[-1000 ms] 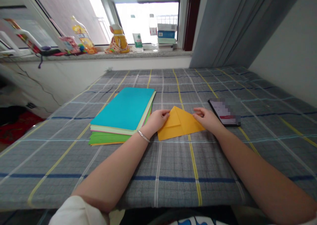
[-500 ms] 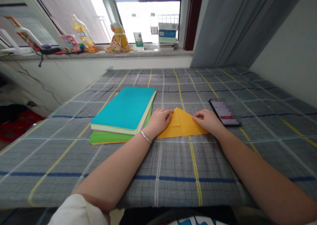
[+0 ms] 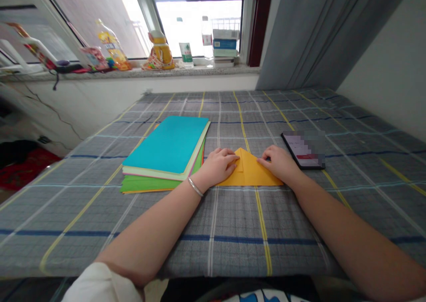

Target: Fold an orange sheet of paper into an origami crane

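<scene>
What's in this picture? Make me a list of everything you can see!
folded paper: 1, orange, under both hands
paper stack: 1, blue on top, green below, left of the hands
phone: 1, dark edge, screen blurred, right of the orange paper
checked cloth: 1, grey with yellow and blue lines, under the paper and phone
plastic bottle: 1, yellow label, on the windowsill
box stack: 1, blue and white, on the windowsill
curtain: 1, grey, right of the window
bangle: 1, silver, on the left wrist
left hand: 1, on the paper's left part
right hand: 1, on the paper's right part
</scene>
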Demonstrator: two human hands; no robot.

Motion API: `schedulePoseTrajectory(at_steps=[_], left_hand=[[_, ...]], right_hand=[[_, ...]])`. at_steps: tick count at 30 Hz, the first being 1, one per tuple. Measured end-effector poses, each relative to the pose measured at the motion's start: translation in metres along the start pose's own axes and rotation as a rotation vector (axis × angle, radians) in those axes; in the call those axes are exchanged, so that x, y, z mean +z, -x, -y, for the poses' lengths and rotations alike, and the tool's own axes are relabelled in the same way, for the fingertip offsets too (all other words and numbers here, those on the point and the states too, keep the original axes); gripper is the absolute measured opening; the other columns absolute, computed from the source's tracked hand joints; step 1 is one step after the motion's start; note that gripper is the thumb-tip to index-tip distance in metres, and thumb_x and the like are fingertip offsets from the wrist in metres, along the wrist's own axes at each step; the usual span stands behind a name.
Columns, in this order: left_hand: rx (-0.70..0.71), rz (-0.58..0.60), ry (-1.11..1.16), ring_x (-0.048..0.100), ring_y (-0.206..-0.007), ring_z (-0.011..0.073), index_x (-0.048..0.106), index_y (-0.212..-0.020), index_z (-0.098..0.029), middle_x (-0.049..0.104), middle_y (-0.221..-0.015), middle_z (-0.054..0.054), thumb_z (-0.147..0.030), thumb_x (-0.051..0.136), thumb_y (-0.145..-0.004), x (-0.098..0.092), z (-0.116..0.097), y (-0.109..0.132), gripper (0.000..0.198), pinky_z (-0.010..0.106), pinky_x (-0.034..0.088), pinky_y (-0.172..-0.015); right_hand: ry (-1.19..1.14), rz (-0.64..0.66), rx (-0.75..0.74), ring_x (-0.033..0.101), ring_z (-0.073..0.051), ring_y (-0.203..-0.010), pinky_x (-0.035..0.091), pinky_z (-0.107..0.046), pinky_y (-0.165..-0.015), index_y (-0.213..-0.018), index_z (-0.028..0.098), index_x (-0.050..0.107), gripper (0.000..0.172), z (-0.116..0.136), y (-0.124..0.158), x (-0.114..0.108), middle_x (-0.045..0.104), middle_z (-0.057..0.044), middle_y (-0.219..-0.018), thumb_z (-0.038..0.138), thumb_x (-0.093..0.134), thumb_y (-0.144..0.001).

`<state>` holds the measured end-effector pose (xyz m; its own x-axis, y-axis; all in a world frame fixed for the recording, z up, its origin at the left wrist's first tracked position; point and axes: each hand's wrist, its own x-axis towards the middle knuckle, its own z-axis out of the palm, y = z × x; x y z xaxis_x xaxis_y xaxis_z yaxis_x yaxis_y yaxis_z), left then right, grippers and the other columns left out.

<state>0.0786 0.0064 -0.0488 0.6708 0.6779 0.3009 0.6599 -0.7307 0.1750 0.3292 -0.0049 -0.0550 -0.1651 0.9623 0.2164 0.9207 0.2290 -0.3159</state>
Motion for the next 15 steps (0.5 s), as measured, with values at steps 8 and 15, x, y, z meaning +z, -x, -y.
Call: schedulePoseTrajectory(at_steps=[8,15], left_hand=[[0.019,0.014,-0.085,0.052,-0.111,0.0249,0.066,-0.117,-0.024,0.063,-0.123,0.006,-0.031,0.045,-0.096,-0.011,-0.010,0.006,0.030,0.045,0.040,-0.099],[0.127,0.114,-0.026,0.054,-0.111,0.0233,0.060,-0.126,-0.023,0.061,-0.127,0.008,-0.030,0.044,-0.097,-0.017,-0.011,0.010,0.034,0.041,0.042,-0.099]], right_hand=[[0.000,-0.022,-0.034,0.057,-0.021,-0.083,0.046,-0.037,-0.081,-0.067,0.020,0.062,0.022,-0.002,-0.001,0.001,0.061,-0.007,-0.087,0.035,0.060,-0.083],[0.008,-0.065,-0.072,0.058,-0.024,-0.091,0.047,-0.040,-0.085,-0.080,0.019,0.066,0.010,0.003,0.003,-0.003,0.064,-0.009,-0.092,0.028,0.064,-0.079]])
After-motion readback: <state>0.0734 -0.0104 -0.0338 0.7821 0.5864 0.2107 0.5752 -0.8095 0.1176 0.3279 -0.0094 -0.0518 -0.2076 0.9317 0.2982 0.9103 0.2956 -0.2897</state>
